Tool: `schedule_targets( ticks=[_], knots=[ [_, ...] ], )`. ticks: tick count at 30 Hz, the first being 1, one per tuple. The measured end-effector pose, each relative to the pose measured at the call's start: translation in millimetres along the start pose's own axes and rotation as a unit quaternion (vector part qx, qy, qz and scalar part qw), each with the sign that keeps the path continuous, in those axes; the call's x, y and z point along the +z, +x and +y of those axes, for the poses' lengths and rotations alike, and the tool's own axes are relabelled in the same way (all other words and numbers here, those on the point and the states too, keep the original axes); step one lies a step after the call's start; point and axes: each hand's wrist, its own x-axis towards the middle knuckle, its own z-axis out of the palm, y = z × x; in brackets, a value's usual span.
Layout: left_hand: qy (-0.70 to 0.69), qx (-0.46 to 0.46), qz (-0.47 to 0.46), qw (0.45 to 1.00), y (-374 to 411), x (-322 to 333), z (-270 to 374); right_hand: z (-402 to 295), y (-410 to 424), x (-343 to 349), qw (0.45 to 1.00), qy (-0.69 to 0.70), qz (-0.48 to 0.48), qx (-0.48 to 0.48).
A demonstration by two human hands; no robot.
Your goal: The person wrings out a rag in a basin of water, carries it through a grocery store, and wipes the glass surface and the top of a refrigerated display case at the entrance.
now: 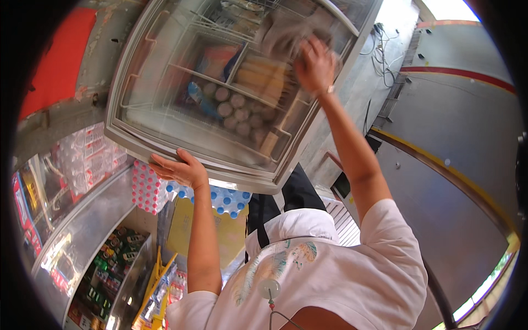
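A chest freezer (pixel 136 101) with a curved glass lid fills the upper middle of the view. My right hand (pixel 315 64), blurred by motion, holds a grey-brown cloth (pixel 284 31) against the lid's far right part. At the freezer's near rim rests my left hand (pixel 183 169), thumb on the edge and fingers apart. Through the glass show white wire baskets, round-topped tubs or cups (pixel 238 100), yellowish packages (pixel 264 78) and a blue-and-white package (pixel 200 97). The cloth hides part of what lies beneath it.
Shrink-wrapped bottles with blue caps (pixel 227 201) and pink caps (pixel 144 185) stand below the freezer's near edge. To the left is a glass-fronted drinks cooler (pixel 111 264). Wall cables (pixel 383 62) hang at the upper right, beside a large grey metal panel (pixel 458 111).
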Motion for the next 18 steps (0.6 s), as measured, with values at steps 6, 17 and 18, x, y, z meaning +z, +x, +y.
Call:
schedule_targets(
  ticks=[6,17,18],
  knots=[
    [0.019,-0.019,-0.003,1.0,1,-4,2,-86,-56,-18,0.997,0.04,-0.064,-0.023],
    [0.001,-0.034,-0.026,0.999,-1,-2,7,-39,12,-1,1.0,0.002,-0.007,0.01],
    [0.03,-0.011,-0.014,0.999,-1,3,1,-21,34,12,0.999,-0.011,0.026,0.041]
  ],
)
